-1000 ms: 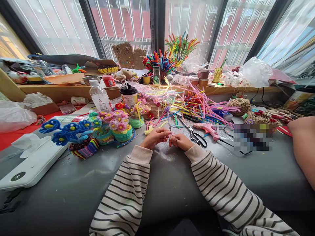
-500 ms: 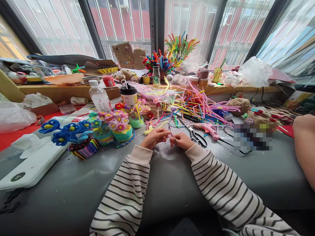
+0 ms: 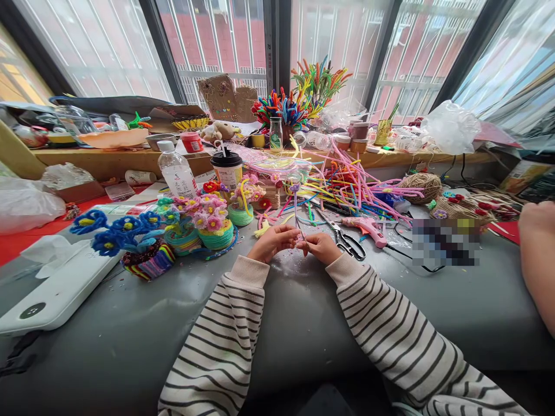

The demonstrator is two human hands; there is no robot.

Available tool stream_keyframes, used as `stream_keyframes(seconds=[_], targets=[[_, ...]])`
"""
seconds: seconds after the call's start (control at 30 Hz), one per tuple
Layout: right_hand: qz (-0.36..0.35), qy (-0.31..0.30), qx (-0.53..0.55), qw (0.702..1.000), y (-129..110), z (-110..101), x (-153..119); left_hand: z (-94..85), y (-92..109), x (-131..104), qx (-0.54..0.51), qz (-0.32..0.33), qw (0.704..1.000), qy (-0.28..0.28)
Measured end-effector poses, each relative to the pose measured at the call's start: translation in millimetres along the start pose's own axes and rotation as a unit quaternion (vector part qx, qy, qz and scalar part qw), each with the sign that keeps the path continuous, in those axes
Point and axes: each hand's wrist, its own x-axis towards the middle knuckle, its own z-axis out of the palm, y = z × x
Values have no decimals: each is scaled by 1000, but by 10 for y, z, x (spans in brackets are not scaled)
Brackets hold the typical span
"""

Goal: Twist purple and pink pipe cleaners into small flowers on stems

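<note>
Just above the grey table, my left hand (image 3: 274, 243) and my right hand (image 3: 321, 248) meet, fingertips almost touching. Between them rises a thin-stemmed pipe-cleaner flower (image 3: 295, 188) with a small purple head, upright. Both hands are closed in a pinch around its lower stem; a small pink bit shows at the left fingertips. How the stem is bent or twisted inside the fingers is too small to make out. Right beside my right hand lie black-handled scissors (image 3: 349, 242) and a pink glue gun (image 3: 368, 230).
To the left stand blue pipe-cleaner flowers (image 3: 125, 231) in a striped pot, pink flowers (image 3: 210, 212) in a green pot, a plastic bottle (image 3: 177, 170) and a lidded cup (image 3: 227, 167). Loose pipe cleaners (image 3: 359, 179) pile up behind. Another person's arm (image 3: 537, 260) rests at right.
The purple flower has swung from leaning right to standing upright, its head moving slightly left. My right fingertips have shifted a little toward my left hand.
</note>
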Motion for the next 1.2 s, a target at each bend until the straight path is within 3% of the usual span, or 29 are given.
stream_keyframes(seconds=[0.4,0.7,0.9,1.2], targets=[[16,30,-6,999,53,-1,31,-18,-25,9,13,17,1000,16],[-17,-84,-3,996,58,13,1,13,12,-14,9,25,999,41],[-48,-104,-9,993,16,10,-7,17,17,-13,3,29,999,37],[-36,-88,-8,995,31,4,-11,18,22,-13,6,12,1000,-5]])
